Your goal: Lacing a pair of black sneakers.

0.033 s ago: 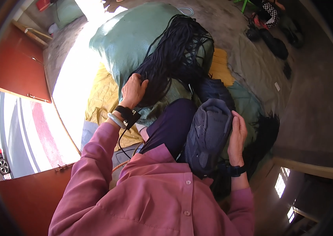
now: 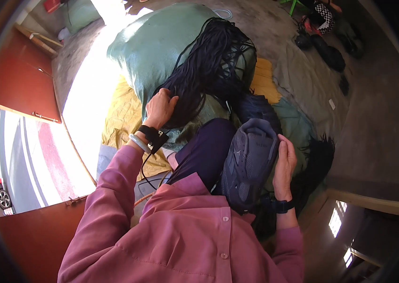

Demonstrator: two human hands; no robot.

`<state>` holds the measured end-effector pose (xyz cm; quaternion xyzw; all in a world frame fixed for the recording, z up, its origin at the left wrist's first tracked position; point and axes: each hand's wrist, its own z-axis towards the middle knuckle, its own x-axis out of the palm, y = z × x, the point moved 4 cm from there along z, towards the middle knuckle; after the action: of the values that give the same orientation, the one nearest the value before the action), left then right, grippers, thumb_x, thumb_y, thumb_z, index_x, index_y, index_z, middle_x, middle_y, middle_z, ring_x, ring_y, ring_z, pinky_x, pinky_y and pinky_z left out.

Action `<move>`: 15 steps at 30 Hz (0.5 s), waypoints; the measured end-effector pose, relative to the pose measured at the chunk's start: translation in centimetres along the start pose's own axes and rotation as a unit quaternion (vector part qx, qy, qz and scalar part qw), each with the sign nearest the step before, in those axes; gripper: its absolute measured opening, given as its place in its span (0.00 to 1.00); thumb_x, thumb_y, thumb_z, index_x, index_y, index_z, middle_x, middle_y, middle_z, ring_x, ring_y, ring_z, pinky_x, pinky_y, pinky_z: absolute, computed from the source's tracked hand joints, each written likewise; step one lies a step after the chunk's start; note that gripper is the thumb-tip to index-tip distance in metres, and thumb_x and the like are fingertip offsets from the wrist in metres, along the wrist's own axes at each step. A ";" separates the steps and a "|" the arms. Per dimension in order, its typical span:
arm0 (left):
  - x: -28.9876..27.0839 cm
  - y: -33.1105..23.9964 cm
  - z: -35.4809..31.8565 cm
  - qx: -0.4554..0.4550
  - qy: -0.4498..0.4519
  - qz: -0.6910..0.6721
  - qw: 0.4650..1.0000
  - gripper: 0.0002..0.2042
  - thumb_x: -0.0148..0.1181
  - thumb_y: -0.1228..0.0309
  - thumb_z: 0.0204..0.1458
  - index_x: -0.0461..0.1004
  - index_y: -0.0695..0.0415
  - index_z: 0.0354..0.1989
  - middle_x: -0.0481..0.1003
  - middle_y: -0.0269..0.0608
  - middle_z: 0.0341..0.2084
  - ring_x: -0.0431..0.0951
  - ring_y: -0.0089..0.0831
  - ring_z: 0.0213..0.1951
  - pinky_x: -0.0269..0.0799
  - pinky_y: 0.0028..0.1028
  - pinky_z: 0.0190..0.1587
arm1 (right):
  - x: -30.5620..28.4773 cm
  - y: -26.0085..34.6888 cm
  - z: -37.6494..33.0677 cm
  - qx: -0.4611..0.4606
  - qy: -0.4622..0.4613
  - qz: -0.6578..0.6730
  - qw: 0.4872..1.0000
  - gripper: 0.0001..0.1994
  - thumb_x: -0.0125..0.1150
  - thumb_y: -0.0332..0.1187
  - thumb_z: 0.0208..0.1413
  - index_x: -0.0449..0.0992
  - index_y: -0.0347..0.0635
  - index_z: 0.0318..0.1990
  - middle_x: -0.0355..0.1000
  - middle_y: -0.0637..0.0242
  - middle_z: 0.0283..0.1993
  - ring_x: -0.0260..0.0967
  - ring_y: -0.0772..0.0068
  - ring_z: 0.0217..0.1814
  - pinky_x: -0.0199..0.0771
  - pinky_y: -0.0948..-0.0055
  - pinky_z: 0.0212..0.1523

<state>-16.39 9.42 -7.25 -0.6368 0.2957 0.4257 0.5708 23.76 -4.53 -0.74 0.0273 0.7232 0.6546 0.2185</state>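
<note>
A thick bundle of long black shoelaces drapes over a big green sack in front of me. My left hand is at the bundle's near left edge, its fingers curled round some strands and their tips partly hidden. On my right thigh lies a dark grey sneaker, its opening away from me and its toe toward my body. Along the shoe's right side rests my right hand, fingers stretched out and not wrapped round it. More dark shoes lie just beyond the sneaker.
The bulging green sack stands on yellow cloth. Another heap of black strands lies at the right. An open red door and a sunlit street are to the left. A person sits at the far right.
</note>
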 end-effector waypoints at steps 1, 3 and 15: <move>0.2 0.0 0.4 -0.015 0.045 0.018 0.999 0.19 0.66 0.60 0.56 0.78 0.60 0.50 0.83 0.48 0.39 0.82 0.49 0.46 0.76 0.41 0.51 | -0.2 0.1 -0.3 -0.001 0.001 -0.002 1.000 0.20 0.48 0.41 0.75 0.76 0.34 0.59 0.74 0.63 0.58 0.67 0.73 0.62 0.61 0.73 0.67; 0.5 0.2 1.2 -0.023 0.063 -0.007 0.998 0.19 0.67 0.62 0.55 0.79 0.60 0.50 0.83 0.49 0.38 0.83 0.46 0.45 0.76 0.39 0.50 | -0.7 0.3 -0.8 0.001 -0.005 -0.009 1.000 0.19 0.49 0.40 0.74 0.77 0.34 0.57 0.74 0.64 0.56 0.68 0.75 0.59 0.62 0.74 0.64; -4.7 -0.5 -0.9 -0.028 0.169 -0.359 0.918 0.17 0.69 0.62 0.56 0.82 0.64 0.44 0.80 0.31 0.33 0.77 0.21 0.36 0.70 0.23 0.41 | -2.2 3.0 -4.0 -0.102 -0.003 -0.040 0.994 0.09 0.53 0.29 0.70 0.78 0.34 0.48 0.71 0.63 0.54 0.69 0.73 0.56 0.68 0.75 0.58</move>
<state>-17.94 8.07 -2.92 -0.7783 0.1276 0.0867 0.6086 23.60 -8.57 2.92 -0.0219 0.6527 0.7153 0.2488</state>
